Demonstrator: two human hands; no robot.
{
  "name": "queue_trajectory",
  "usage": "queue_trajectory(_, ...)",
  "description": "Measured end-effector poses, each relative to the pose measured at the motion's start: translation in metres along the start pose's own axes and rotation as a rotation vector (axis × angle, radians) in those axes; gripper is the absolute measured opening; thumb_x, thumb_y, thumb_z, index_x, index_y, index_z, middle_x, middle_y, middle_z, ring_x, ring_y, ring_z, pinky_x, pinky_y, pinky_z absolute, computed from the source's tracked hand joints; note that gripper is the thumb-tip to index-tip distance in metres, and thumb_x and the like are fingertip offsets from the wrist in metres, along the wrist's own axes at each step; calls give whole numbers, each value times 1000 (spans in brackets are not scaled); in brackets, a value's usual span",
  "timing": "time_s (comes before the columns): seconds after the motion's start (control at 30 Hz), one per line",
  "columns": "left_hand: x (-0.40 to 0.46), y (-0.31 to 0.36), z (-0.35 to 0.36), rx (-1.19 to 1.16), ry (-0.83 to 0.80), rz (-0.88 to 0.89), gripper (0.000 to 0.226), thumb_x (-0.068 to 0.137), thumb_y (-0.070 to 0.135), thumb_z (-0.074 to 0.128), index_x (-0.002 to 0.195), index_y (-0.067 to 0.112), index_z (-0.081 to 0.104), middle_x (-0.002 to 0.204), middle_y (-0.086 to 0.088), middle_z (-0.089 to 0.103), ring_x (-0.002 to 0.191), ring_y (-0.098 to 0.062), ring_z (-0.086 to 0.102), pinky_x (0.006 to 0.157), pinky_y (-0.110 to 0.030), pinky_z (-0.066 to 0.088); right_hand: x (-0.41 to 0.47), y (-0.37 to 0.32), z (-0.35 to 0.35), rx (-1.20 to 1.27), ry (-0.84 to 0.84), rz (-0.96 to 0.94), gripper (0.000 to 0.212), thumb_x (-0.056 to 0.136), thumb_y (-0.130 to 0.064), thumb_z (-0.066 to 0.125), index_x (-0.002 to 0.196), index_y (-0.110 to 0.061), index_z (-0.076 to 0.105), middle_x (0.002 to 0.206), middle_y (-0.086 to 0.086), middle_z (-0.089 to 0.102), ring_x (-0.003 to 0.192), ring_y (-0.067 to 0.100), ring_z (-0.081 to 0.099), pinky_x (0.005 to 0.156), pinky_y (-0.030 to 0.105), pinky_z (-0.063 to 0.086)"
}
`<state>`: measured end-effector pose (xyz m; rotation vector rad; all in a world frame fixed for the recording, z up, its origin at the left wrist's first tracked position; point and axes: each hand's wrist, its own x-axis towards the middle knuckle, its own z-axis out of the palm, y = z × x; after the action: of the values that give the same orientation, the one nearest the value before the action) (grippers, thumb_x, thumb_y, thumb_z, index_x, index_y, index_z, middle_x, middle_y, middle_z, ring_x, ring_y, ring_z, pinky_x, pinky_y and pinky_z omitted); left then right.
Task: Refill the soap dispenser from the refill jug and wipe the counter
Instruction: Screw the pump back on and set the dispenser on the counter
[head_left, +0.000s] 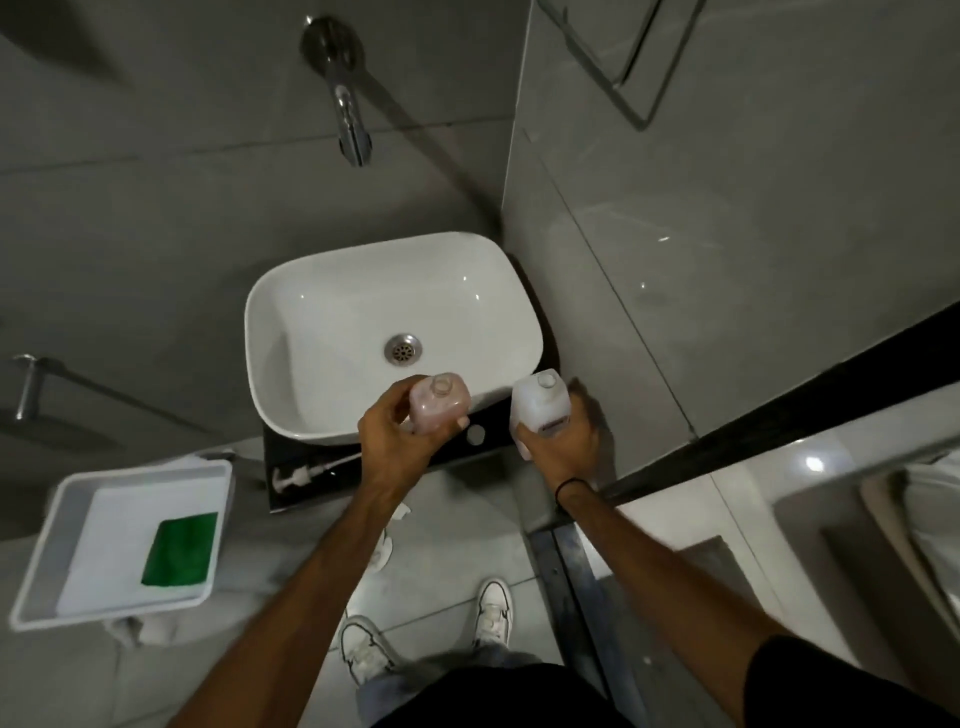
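My left hand (400, 434) grips a clear soap dispenser bottle (439, 402) holding pinkish liquid, its mouth uncapped, at the front rim of the white basin (311, 322). Beside it my right hand (558, 436) holds a white refill jug (540, 402) upright with its neck open, over the right end of the black counter (488, 436). The dispenser's white pump head (298, 475) lies on the counter to the left. A small white cap (475, 434) rests on the counter between the two bottles.
A grey tray (52, 545) with a white cloth (119, 530) and green sponge (179, 551) sits low at the left. A chrome tap (350, 122) juts from the wall above the basin. A tiled wall stands close on the right.
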<state>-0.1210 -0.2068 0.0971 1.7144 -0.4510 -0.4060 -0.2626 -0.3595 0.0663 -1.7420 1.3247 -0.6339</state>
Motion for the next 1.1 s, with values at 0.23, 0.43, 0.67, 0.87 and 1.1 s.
queue_trajectory(0.23, -11, -11, 6, 92, 62, -15, 57, 58, 32, 98, 108, 26, 71, 102, 8, 76, 96, -14, 73, 75, -32, 63, 8, 31, 31, 40, 20, 55, 78, 62, -23, 95, 130, -11, 59, 117, 14, 69, 107, 34, 66, 83, 36, 55)
queue_trajectory(0.43, -19, -9, 4, 142, 104, -25, 57, 58, 28, 98, 107, 26, 71, 94, 11, 76, 85, -13, 73, 68, -33, 63, 11, 47, 27, -87, -160, 127, 111, 58, -33, 97, 149, -18, 35, 135, 16, 58, 123, 37, 55, 93, 51, 54)
queue_trajectory(0.67, -35, -15, 1, 126, 123, -85, 56, 57, 20, 99, 105, 26, 70, 92, 11, 75, 78, -2, 68, 69, -21, 58, -44, 61, -6, -196, -93, -188, 89, 61, -37, 93, 134, -17, 48, 124, 5, 62, 109, 26, 61, 89, 39, 53)
queue_trajectory(0.87, -43, -15, -5, 162, 84, -88, 59, 54, 23, 98, 106, 25, 69, 94, 11, 75, 83, -3, 71, 72, -24, 61, -75, 10, 19, -99, -411, -409, 99, 65, -46, 90, 147, -16, 42, 144, 1, 53, 133, 17, 50, 106, 28, 45)
queue_trajectory(1.1, -42, -6, -31, 181, 72, -79, 62, 53, 31, 100, 107, 20, 70, 95, 6, 76, 85, -8, 73, 77, -37, 64, -92, -27, 57, 34, -406, -391, 89, 66, -29, 92, 142, -20, 49, 134, 3, 62, 119, 18, 61, 97, 35, 55)
